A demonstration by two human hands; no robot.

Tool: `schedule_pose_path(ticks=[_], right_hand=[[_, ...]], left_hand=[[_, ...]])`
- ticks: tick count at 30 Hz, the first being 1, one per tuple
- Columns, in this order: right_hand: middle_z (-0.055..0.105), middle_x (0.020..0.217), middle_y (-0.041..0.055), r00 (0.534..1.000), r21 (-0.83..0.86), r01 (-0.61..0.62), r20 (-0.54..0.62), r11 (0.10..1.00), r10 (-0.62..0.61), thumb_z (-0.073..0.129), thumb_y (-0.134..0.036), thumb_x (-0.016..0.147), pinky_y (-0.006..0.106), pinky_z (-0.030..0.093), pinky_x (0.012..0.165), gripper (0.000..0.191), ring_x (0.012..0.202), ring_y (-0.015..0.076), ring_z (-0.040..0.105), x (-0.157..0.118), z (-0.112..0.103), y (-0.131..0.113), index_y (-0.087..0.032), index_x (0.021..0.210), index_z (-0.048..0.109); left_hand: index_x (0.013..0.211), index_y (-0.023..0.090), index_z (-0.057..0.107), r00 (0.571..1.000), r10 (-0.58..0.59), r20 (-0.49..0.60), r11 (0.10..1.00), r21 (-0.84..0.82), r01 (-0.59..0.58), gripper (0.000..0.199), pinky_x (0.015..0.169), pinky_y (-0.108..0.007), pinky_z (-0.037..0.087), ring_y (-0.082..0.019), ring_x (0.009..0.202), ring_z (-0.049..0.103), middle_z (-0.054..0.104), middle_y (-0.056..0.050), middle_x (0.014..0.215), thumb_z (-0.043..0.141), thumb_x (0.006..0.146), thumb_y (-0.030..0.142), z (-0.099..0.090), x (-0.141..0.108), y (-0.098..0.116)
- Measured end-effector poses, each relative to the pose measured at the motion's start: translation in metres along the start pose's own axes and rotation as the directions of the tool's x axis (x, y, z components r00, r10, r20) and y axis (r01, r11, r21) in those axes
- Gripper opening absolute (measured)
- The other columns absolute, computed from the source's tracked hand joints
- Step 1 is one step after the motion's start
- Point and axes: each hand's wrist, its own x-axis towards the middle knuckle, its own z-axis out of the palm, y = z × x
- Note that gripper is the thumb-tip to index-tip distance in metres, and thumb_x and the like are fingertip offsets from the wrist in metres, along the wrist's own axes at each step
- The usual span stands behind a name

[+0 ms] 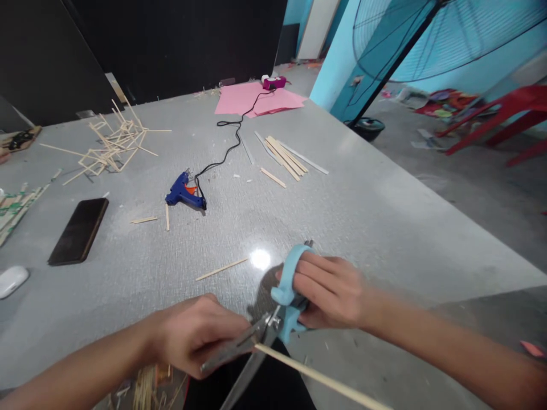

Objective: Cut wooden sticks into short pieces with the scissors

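My right hand [331,287] grips the light blue handles of a pair of scissors [292,285] above the table's front edge. The scissors' metal blades are spread and point down toward the lower left. A thin wooden stick [316,373] lies between them near the pivot and runs out past the lower right of the view. My left hand [200,333] is closed just left of the blades, in line with the stick; a blade covers its fingertips and the stick's end there. Beyond the hands, another thin stick [222,269] rests on the grey table [363,228].
A blue glue gun [186,192] with a black cord lies mid-table. Behind it are a stick framework [113,142], a bundle of flat sticks [285,158] and pink paper [243,98]. A phone [79,230] and a white earbud case [12,281] lie left. A fan [397,57] stands right.
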Motion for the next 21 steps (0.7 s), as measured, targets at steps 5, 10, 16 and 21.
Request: schedule_pose_path(ticks=[5, 10, 16, 21], right_hand=[[0.051, 0.068, 0.0014, 0.993, 0.059, -0.089, -0.077, 0.994, 0.093, 0.053, -0.02, 0.086, 0.029, 0.031, 0.05, 0.003, 0.065, 0.0176, 0.048, 0.018, -0.007, -0.006, -0.021, 0.083, 0.054], [0.052, 0.069, 0.0002, 0.959, 0.108, -0.262, -0.078, 0.959, 0.271, 0.054, -0.018, 0.076, 0.028, 0.029, 0.051, 0.008, 0.062, 0.0161, 0.049, 0.03, -0.011, -0.022, -0.022, 0.08, 0.049], [0.059, 0.072, 0.0013, 0.876, 0.149, -0.481, 0.116, 0.864, 0.468, 0.061, -0.026, 0.075, 0.028, 0.034, 0.056, 0.014, 0.062, 0.0164, 0.053, 0.049, -0.013, -0.041, -0.022, 0.078, 0.048], [0.059, 0.069, 0.0011, 0.771, 0.116, -0.611, 0.312, 0.783, 0.556, 0.071, -0.028, 0.071, 0.028, 0.032, 0.055, 0.025, 0.059, 0.0159, 0.051, 0.059, -0.021, -0.038, -0.023, 0.074, 0.046]], left_hand=[[0.097, 0.018, 0.062, 0.941, 0.081, -0.329, 0.971, 0.239, 0.0, 0.012, 0.06, -0.023, 0.047, -0.012, 0.063, 0.058, 0.065, -0.002, 0.076, 0.051, 0.102, 0.016, 0.004, -0.003, -0.008], [0.103, 0.018, 0.069, 0.827, 0.209, -0.522, 0.946, 0.322, -0.036, 0.017, 0.066, -0.025, 0.053, -0.015, 0.07, 0.068, 0.073, -0.005, 0.081, 0.052, 0.104, 0.022, 0.006, -0.007, -0.014], [0.093, 0.02, 0.063, 0.726, 0.272, -0.631, 0.916, 0.402, 0.006, 0.017, 0.054, -0.024, 0.044, -0.013, 0.056, 0.056, 0.063, -0.002, 0.068, 0.05, 0.104, 0.022, 0.007, -0.014, -0.015], [0.081, 0.017, 0.062, 0.712, -0.01, -0.702, 0.996, 0.057, 0.07, 0.032, 0.048, -0.021, 0.035, -0.008, 0.049, 0.039, 0.051, 0.001, 0.064, 0.052, 0.107, 0.033, 0.011, -0.02, -0.027]])
